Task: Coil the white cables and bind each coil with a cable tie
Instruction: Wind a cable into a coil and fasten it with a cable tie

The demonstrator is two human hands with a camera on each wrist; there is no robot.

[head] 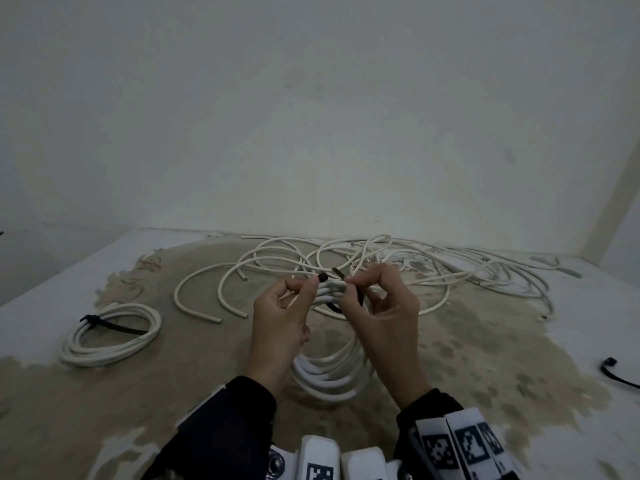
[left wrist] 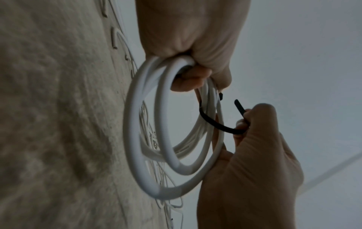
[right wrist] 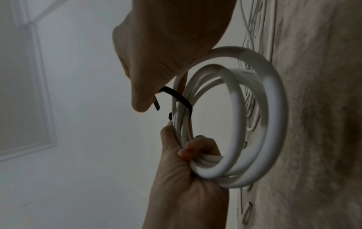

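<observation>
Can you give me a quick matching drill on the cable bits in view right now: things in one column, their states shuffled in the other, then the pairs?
Things:
1. coil in hand
2. finished coil
3. loose cables
4. spare tie

States:
A. lying alone at the right edge of the floor
B. tangled and uncoiled by the wall
C. on the floor at left, already bound
D. gripped by the left hand, its black tie not yet closed

Pairs: 1-D, 2-C, 3-B, 4-A

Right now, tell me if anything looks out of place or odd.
The cable tie around the held coil is not closed: its tip and head stand apart. Loose cables sprawl tangled behind. The floor is blotchy, stained.
</observation>
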